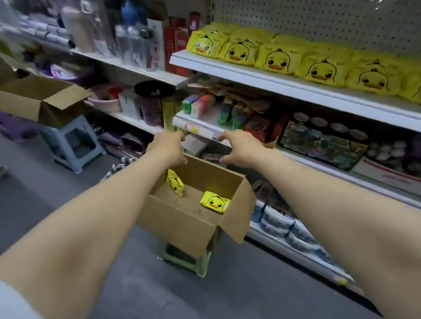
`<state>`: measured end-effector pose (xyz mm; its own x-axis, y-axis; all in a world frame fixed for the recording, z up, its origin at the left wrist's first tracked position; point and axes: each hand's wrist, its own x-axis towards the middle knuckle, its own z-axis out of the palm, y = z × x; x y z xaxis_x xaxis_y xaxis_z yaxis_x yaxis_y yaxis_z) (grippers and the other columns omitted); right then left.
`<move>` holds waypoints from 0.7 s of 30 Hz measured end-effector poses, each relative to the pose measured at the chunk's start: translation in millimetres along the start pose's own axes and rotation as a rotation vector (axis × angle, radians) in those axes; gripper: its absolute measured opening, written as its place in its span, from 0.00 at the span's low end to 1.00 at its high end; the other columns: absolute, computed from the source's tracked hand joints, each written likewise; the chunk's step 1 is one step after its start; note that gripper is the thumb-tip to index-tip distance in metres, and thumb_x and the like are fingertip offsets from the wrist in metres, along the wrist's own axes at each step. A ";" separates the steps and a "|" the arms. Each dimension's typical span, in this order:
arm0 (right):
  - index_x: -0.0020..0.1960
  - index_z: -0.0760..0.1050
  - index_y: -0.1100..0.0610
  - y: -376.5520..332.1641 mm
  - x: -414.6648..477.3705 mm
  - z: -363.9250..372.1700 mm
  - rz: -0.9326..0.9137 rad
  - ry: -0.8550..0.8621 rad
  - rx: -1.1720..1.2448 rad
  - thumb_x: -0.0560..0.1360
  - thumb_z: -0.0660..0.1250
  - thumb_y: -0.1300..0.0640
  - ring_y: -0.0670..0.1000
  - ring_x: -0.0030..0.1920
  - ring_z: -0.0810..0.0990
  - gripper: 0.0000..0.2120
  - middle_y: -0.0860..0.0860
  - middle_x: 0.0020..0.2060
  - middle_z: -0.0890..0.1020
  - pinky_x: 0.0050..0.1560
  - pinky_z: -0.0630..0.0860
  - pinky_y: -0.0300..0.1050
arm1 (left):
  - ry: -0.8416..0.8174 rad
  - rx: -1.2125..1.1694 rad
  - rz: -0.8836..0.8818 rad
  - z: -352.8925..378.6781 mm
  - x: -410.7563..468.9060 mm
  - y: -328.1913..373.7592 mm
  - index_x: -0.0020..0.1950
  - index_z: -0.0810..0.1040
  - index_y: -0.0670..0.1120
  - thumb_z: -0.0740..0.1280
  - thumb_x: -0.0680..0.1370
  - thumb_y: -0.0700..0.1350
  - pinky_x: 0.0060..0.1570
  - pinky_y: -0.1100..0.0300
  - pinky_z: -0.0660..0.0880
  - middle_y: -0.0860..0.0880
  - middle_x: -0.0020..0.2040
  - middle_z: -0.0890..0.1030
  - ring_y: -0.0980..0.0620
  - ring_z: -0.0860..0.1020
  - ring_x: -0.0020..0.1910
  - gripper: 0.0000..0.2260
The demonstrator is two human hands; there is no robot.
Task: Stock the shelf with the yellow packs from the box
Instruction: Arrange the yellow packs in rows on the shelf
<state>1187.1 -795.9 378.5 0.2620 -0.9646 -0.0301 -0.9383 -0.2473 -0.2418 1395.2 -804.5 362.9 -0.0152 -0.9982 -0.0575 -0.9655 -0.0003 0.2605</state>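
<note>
Yellow packs [214, 201] in box [179, 219] below right grip [241, 148]

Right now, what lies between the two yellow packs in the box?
Only the bare floor of the cardboard box, in the head view; the leaning yellow pack and the flat yellow pack do not touch.

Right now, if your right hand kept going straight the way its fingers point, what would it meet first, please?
The right hand would probably meet the middle shelf's front edge first, though depth is unclear.
</note>
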 end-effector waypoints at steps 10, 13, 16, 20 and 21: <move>0.69 0.71 0.51 34.6 103.8 73.0 0.056 -0.207 0.051 0.70 0.76 0.49 0.57 0.64 0.75 0.31 0.55 0.65 0.76 0.61 0.74 0.49 | -0.162 -0.020 0.019 74.0 98.3 -35.6 0.69 0.71 0.52 0.78 0.67 0.54 0.63 0.47 0.72 0.42 0.66 0.73 0.40 0.70 0.67 0.33; 0.69 0.72 0.51 48.6 139.7 97.1 0.066 -0.274 0.083 0.70 0.76 0.49 0.56 0.66 0.73 0.30 0.55 0.66 0.75 0.61 0.71 0.48 | -0.227 -0.015 -0.015 97.0 130.3 -47.1 0.68 0.71 0.54 0.78 0.66 0.56 0.65 0.46 0.70 0.43 0.66 0.73 0.42 0.65 0.71 0.34; 0.69 0.72 0.52 59.8 169.0 121.3 0.092 -0.327 0.105 0.70 0.76 0.49 0.56 0.66 0.74 0.30 0.54 0.67 0.76 0.61 0.72 0.48 | -0.247 -0.014 -0.051 109.2 158.4 -61.3 0.68 0.72 0.54 0.78 0.68 0.54 0.63 0.46 0.71 0.43 0.65 0.70 0.41 0.68 0.67 0.30; 0.70 0.72 0.51 74.7 197.0 160.1 0.150 -0.420 0.118 0.70 0.76 0.48 0.55 0.66 0.74 0.31 0.53 0.67 0.76 0.62 0.73 0.48 | -0.336 -0.008 -0.075 136.8 189.2 -83.8 0.68 0.72 0.54 0.77 0.69 0.54 0.59 0.47 0.72 0.43 0.60 0.73 0.41 0.71 0.61 0.30; 0.70 0.72 0.51 78.5 206.1 172.4 0.175 -0.440 0.122 0.70 0.76 0.48 0.56 0.66 0.74 0.31 0.53 0.67 0.76 0.61 0.73 0.47 | -0.374 -0.013 -0.078 146.3 200.1 -90.4 0.68 0.72 0.53 0.77 0.69 0.54 0.59 0.47 0.72 0.43 0.60 0.73 0.41 0.71 0.61 0.30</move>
<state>1206.4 -998.4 186.1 0.1982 -0.8537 -0.4815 -0.9504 -0.0472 -0.3075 1441.4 -995.5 186.8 -0.0383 -0.9043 -0.4251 -0.9643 -0.0781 0.2531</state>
